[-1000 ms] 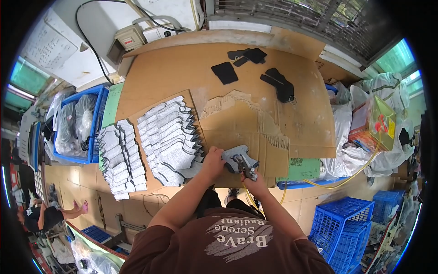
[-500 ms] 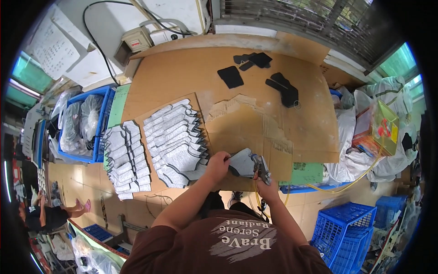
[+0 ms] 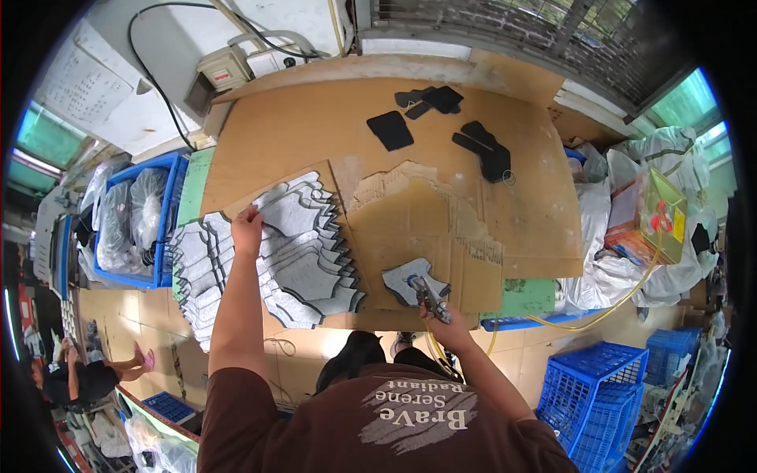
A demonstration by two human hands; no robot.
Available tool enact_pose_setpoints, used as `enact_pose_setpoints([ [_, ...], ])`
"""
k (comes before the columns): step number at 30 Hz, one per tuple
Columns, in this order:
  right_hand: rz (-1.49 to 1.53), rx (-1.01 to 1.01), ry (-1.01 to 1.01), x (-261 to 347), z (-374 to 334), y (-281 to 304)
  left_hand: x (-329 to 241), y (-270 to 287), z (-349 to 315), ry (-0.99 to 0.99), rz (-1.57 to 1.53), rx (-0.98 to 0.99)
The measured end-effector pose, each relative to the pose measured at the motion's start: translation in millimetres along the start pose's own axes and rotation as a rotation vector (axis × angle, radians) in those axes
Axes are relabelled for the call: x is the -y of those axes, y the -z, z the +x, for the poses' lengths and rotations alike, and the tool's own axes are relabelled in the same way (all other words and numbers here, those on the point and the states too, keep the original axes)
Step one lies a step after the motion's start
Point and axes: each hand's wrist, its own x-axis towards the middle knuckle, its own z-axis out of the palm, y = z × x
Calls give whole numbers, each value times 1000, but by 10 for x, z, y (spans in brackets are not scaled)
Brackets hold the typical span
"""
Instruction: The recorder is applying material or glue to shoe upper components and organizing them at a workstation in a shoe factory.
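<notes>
At far left, a blue crate (image 3: 167,225) holds clear bags beside the worktop (image 3: 276,118). Next comes the left row (image 3: 206,272) of overlapping grey, dark-edged pieces, its long axis running from near the person's side toward the far side. The left hand (image 3: 247,226) is over the upper left edge of the right row (image 3: 303,272), its fingers drawn together and pointing away from the person; whether they grip a piece, I cannot tell. This row also runs near to far, its jagged dark edges facing right.

Right of it, a single piece (image 3: 398,285) lies flat on the cardboard near the worktop's front edge, its long axis roughly crosswise, its right end slightly nearer the person. The spray gun (image 3: 430,301) overlaps this piece in view, its long axis slanting from upper left to lower right and its front end pointing away and leftward. The right hand (image 3: 447,325) is clamped around the gun's rear part. Farther back lie black pieces (image 3: 485,154); at right are white bags (image 3: 593,221) and stacked blue baskets (image 3: 595,386).
</notes>
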Motion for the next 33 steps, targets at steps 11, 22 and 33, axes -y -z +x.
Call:
enact_pose_setpoints([
  [11,-25,43,-69,17,30,-38,-651,-1220,-1792,-599,317,644],
  [22,3,18,-106,-54,105,-132,-688,-1374,-2000,-290,274,668],
  [33,124,-67,-127,-73,97,-6,-683,-1395,-2011,-350,268,603],
])
